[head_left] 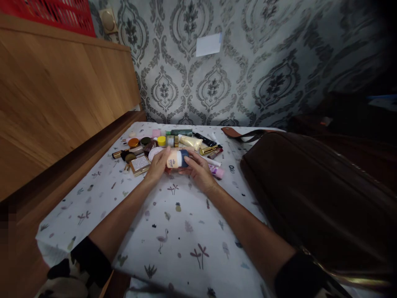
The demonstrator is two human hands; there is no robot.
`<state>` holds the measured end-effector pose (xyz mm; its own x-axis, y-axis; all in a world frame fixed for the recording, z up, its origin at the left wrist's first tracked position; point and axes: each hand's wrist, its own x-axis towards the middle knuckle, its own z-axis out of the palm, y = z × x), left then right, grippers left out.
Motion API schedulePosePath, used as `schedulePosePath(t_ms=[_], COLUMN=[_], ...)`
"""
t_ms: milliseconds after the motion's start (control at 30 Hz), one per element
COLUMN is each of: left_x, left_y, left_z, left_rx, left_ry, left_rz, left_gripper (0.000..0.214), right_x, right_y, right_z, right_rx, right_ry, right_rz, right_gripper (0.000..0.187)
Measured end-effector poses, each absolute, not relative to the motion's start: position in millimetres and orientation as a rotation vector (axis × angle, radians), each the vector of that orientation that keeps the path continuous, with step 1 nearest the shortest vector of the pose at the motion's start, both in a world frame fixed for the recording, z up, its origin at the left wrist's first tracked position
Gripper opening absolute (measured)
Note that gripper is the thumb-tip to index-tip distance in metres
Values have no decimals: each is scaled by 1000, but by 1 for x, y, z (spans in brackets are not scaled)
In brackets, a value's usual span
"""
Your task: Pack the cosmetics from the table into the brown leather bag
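Observation:
Between my two hands lies a small peach bottle (173,159) with a dark blue cap, held sideways. My left hand (157,165) grips its peach body, and my right hand (200,169) has its fingers on the capped end. Just behind and left are a glittery compact (140,164), a makeup brush (130,157) and an orange-lidded jar (133,142). A cream tube (190,142), a yellow-lidded jar (161,141) and a green tube (181,132) lie beyond the bottle. Close by my right hand is a pink-capped tube (217,171), partly hidden.
A large dark brown leather bag (310,190) with a strap (245,134) takes up the right side. The printed white cloth (186,248) covers the surface. At left stands a wooden cabinet (68,78) with a red basket (62,14) on top. Patterned wallpaper (211,89) is behind.

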<state>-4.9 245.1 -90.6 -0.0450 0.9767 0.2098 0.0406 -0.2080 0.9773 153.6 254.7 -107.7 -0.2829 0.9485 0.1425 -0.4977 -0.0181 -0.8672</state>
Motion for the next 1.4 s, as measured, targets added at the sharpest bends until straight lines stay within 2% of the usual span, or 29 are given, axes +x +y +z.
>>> schedulePosePath(t_ms=[467,700,1233,1400], left_x=[-4,-6,-4,-5], left_y=[240,243,239,242], left_z=[-91,-90,-87,-90], left_rx=[1512,1384,1482,1461], left_ry=[1112,1077,1122,1101], left_rz=[1426,1411,1425,1437], left_gripper=[52,55,51,58], right_x=[154,155,154,156], right_y=[259,263,263,263], right_z=[-109,-110,-111,-111], right_rx=[-661,-670,-654,-652], right_ry=[-990,-958,-964,-960], right_rz=[1537,1575,1531,1546], right_gripper=[43,46,43,41])
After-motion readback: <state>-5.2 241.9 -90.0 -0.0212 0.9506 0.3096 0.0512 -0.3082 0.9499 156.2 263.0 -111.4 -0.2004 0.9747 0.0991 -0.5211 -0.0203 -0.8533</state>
